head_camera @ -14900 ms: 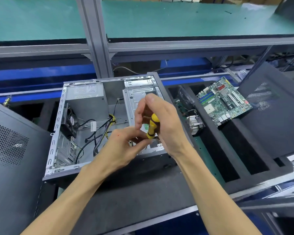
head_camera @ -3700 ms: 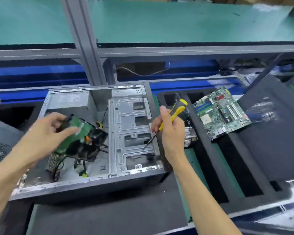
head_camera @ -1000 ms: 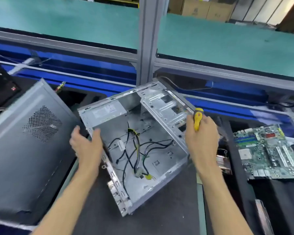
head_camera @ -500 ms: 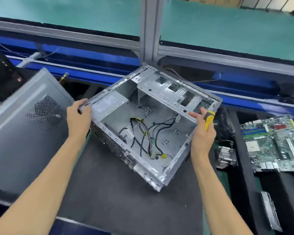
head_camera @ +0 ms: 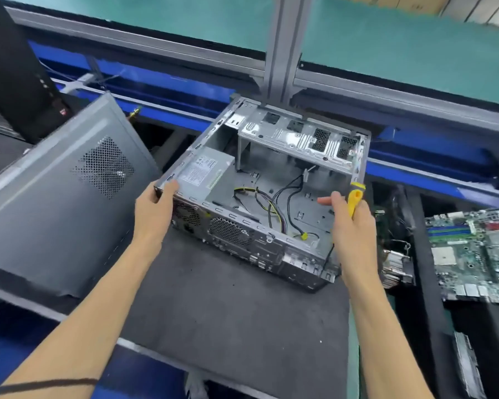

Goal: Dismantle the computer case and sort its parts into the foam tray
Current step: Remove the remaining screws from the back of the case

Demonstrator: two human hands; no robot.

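Computer case [head_camera: 260, 197], open and mid-frame on the dark mat, is gripped by the left hand [head_camera: 153, 208] at its left corner; the right hand [head_camera: 350, 226] pinches one yellow screwdriver [head_camera: 355, 200] against its right edge. Four-odd loose cables could snag. One motherboard [head_camera: 473, 254] sits right, one side panel [head_camera: 61, 194] left.

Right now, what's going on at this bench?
A person is handling the open grey metal computer case with both hands. The left hand grips its rear corner beside the boxy grey power supply. The right hand holds the opposite edge while also gripping a yellow-handled screwdriver. Loose black and yellow cables remain inside. A green motherboard already lies in the black foam tray on the right.
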